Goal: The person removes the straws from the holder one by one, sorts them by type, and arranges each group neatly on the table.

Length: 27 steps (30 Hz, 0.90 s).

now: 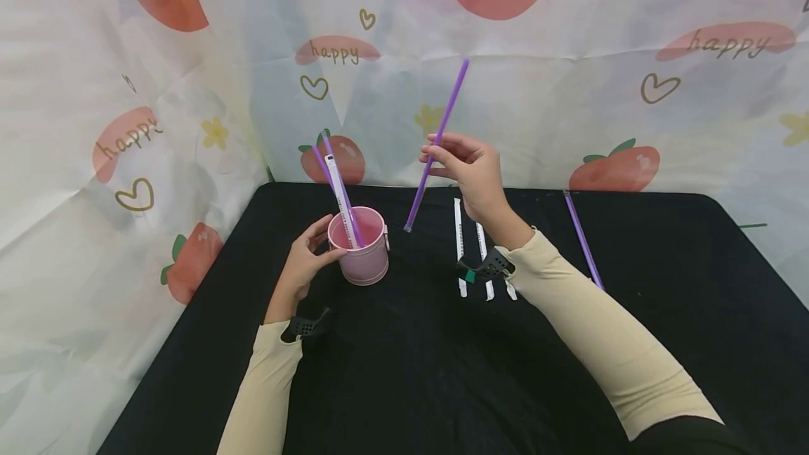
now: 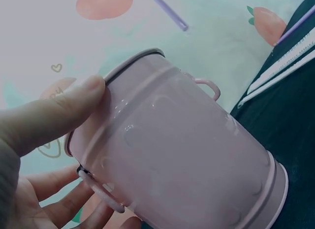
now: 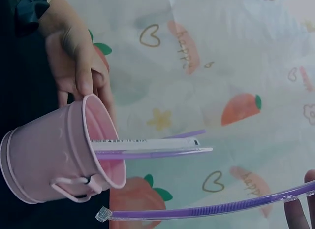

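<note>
In the head view my left hand (image 1: 300, 262) holds a small pink metal bucket (image 1: 365, 269) at its rim, thumb over the near edge. The left wrist view shows the fingers beside one of the bucket's side handles (image 2: 103, 192). Purple straws (image 1: 320, 160) and a white paper-wrapped straw (image 1: 339, 192) lean inside the bucket. My right hand (image 1: 477, 174) pinches another purple straw (image 1: 453, 98) around its middle, tilted in the air to the right of the bucket. A clear wrapper with a crimped end covers this straw (image 3: 197, 211) in the right wrist view.
White paper-wrapped straws (image 1: 459, 230) lie on the black tablecloth (image 1: 392, 371), partly beneath my right wrist. Farther right lies another purple straw (image 1: 583, 237), its near end meeting the right sleeve in view. A printed fabric backdrop (image 1: 537, 104) rises behind the table.
</note>
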Tool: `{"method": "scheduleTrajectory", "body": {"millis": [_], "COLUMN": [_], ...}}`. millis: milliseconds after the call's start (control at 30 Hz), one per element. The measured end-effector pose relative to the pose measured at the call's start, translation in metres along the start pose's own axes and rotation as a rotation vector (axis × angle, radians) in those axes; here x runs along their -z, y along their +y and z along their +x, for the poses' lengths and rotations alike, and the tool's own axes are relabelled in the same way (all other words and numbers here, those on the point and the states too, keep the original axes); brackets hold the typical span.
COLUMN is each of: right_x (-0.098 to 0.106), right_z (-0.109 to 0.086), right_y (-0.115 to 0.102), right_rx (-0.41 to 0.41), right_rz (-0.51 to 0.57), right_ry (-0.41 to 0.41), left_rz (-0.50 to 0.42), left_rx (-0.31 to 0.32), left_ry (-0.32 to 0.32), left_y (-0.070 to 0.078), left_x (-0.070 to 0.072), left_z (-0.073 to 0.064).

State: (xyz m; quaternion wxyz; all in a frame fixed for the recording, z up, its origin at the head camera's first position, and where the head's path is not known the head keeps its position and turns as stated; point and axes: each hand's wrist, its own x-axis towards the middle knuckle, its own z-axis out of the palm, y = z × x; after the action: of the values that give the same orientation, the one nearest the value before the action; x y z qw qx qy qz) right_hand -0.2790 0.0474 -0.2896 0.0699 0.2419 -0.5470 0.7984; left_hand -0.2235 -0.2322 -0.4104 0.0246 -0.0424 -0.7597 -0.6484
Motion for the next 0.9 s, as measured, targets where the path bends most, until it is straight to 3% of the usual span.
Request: {"method": "scheduleTrajectory", "body": {"millis": [267, 900], "right_x": [0.016, 0.056], "right_z": [-0.004, -0.014], "right_y": [-0.003, -0.011], "right_rx": [-0.005, 0.015], "right_rz": [-0.015, -0.052], "right_ry": [0.018, 0.051], "left_rz": [-0.058, -0.001], "left_rx": [0.029, 0.012], "left_ry": [-0.011, -0.023], "left_y": [0.0, -0.002], "left_x": [0.0, 0.001], "left_z": [0.001, 0.001]}}
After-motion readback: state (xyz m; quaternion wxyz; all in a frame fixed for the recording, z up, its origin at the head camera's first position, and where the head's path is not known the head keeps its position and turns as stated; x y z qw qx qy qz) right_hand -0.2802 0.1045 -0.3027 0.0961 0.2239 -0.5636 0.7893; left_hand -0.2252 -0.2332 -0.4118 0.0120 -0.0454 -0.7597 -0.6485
